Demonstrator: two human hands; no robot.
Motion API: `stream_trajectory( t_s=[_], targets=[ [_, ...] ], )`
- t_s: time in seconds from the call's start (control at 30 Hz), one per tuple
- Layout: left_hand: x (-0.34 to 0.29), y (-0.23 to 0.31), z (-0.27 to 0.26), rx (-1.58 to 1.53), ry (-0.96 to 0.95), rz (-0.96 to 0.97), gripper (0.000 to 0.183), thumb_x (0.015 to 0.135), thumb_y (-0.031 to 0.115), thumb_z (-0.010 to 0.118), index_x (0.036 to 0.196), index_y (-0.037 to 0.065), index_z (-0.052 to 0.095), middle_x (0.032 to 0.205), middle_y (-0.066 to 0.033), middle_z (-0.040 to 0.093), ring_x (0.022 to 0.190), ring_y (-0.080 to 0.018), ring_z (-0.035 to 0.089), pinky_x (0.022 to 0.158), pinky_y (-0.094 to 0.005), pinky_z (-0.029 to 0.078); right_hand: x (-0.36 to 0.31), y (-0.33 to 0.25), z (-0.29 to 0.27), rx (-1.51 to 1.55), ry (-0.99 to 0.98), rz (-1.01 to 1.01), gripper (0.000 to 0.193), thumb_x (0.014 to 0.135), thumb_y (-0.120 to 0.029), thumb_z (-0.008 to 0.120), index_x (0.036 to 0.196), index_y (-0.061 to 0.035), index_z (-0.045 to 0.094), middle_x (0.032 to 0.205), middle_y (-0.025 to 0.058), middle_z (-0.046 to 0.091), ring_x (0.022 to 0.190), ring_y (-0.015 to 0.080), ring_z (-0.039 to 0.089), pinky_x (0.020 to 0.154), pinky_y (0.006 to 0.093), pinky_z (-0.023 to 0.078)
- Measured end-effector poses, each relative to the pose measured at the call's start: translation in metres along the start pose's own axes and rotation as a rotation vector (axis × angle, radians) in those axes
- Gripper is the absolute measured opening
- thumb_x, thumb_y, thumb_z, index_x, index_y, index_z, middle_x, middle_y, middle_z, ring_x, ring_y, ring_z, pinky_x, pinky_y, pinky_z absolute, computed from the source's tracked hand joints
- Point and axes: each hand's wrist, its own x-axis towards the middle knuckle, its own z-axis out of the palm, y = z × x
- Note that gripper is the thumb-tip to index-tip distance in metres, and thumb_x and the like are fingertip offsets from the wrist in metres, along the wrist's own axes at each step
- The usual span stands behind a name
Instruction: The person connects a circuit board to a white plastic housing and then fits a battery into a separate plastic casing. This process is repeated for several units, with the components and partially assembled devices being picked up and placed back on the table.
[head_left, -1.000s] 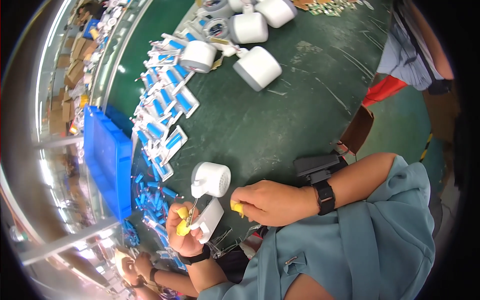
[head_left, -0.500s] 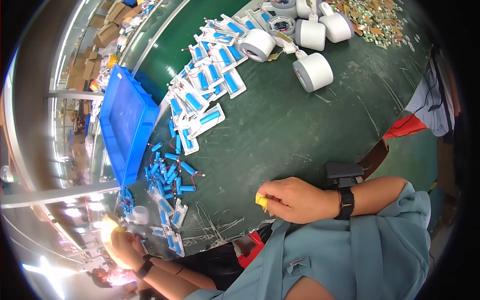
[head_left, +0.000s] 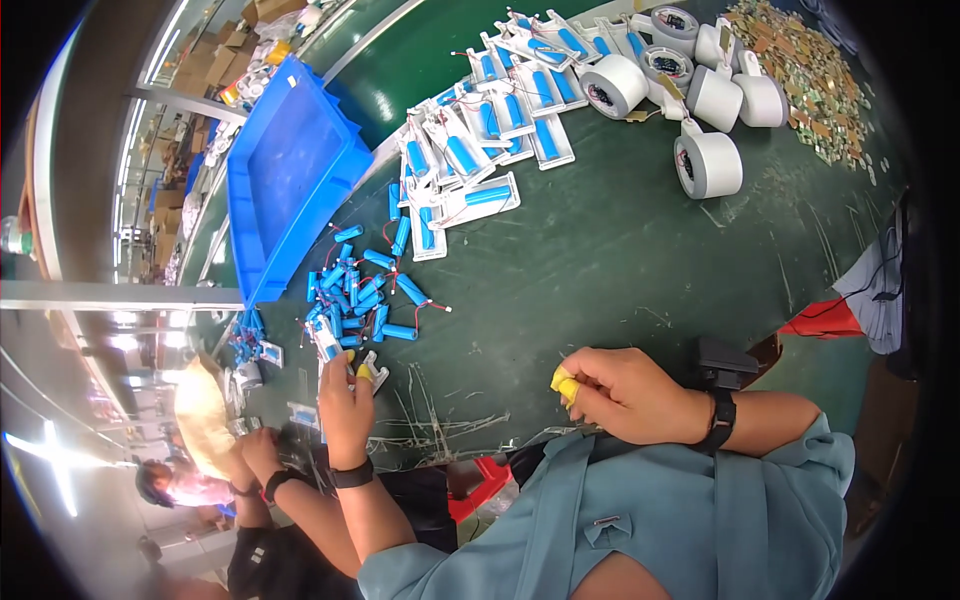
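My left hand [head_left: 347,412] wears yellow finger covers and reaches over white plastic housings [head_left: 375,372] with blue battery cells, at the near left of the bench. Its thumb and finger tips are apart, close to or touching the housings; more of these are hidden beneath it. To the right, my right hand [head_left: 628,395] is curled by the bench's near edge, its yellow-covered fingertips pressed together. Whatever they may hold is hidden. Beyond my left hand lies a heap of loose blue cells [head_left: 362,292] with red wires and small white connectors.
A blue plastic tray [head_left: 292,165] stands tilted at the left. White housings with cells [head_left: 487,195] are heaped farther back. Round white-and-grey units [head_left: 712,162] and a pile of small circuit boards [head_left: 800,70] lie far right. A co-worker's hand [head_left: 262,452] works at the left.
My left hand has come rightward from beside the co-worker to the white housings. My right hand stays closed at nearly the same place. The view has turned left.
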Motion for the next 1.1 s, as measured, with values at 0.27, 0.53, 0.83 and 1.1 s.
stream_trajectory(
  t_s=[0.27,0.53,0.83,1.1],
  targets=[
    [-0.002,-0.024,0.003,-0.028,-0.004,0.038,0.029,0.08,0.001,0.055,0.108,0.001,0.062,0.1,-0.0187,0.06,0.094,-0.039,0.057,0.082,-0.0449,0.047,-0.004,-0.006,-0.006,-0.15,-0.006,-0.029,0.015,0.094,-0.004,0.053,0.107,-0.0003,0.057,0.086,0.0072,0.068,0.076,0.013,0.069,0.067,0.0259,0.054],
    [-0.004,-0.017,0.016,-0.07,0.043,0.046,0.024,0.081,-0.003,0.05,0.103,-0.002,0.06,0.088,-0.0189,0.06,0.08,-0.033,0.059,0.072,-0.0399,0.047,-0.026,-0.07,-0.074,-0.508,0.387,-0.01,0.019,0.092,-0.011,0.062,0.108,-0.0024,0.058,0.087,0.0085,0.066,0.075,0.0173,0.068,0.061,0.0302,0.051],
    [-0.018,0.039,0.014,-0.151,0.07,0.13,0.028,0.083,-0.006,0.044,0.109,-0.002,0.053,0.096,-0.0224,0.056,0.088,-0.0431,0.055,0.077,-0.0453,0.046,0.033,-0.048,-0.152,-1.475,0.646,0.187,0.041,0.083,-0.029,0.069,0.112,-0.0034,0.055,0.104,0.0168,0.058,0.09,0.0384,0.061,0.072,0.0454,0.052],
    [-0.017,0.066,0.006,-0.369,0.015,0.23,0.025,0.079,-0.009,0.048,0.101,-0.003,0.057,0.092,-0.0209,0.057,0.082,-0.0393,0.058,0.072,-0.0408,0.047,0.044,-0.063,-0.112,-1.237,-0.133,-0.52,0.038,0.075,-0.003,0.068,0.111,-0.0079,0.057,0.122,0.0113,0.055,0.125,0.0344,0.049,0.103,0.0492,0.039]
  ],
)
